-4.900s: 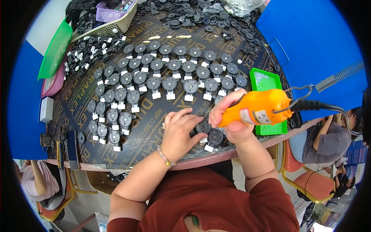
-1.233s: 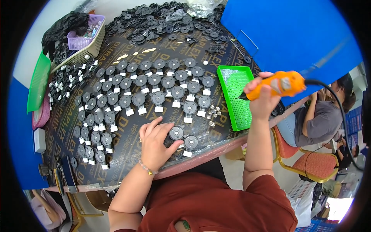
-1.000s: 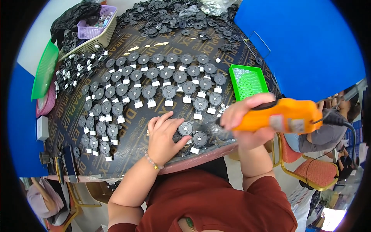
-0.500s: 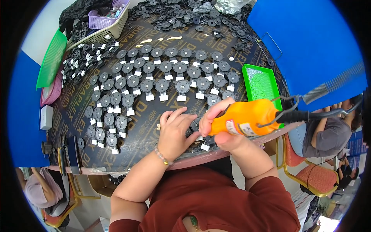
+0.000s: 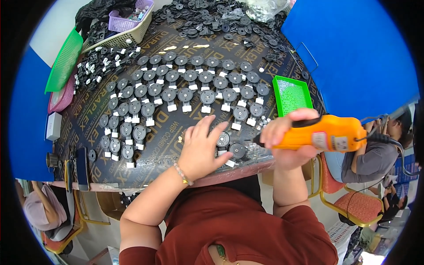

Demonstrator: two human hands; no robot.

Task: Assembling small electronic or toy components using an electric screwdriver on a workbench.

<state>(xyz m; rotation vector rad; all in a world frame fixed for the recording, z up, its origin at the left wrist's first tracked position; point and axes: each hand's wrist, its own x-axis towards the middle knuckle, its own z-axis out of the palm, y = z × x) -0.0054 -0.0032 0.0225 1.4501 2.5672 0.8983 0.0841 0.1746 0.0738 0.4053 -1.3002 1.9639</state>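
Right hand [image 5: 290,155] wrapped around an orange corded screwdriver [image 5: 329,125], left hand [image 5: 198,148] spread wide by a black disc [image 5: 223,139]
The disc lies on the table's [image 5: 163,148] near side, left of a second disc [image 5: 237,150]; whether the left fingers touch it, I cannot tell

We record a dark bench [image 5: 165,143], smooth and faintly glossy. Above its near edge, the power screwdriver [image 5: 331,134] has a smooth, glossy orange plastic body. Disc parts [image 5: 237,150] look like matt black plastic; their white blocks [image 5: 206,108], smooth plastic. Toward the right edge we note a shiny, perforated green plastic tray [image 5: 278,100]; at the far edge, a crinkled, glossy clear plastic bag [image 5: 267,9].
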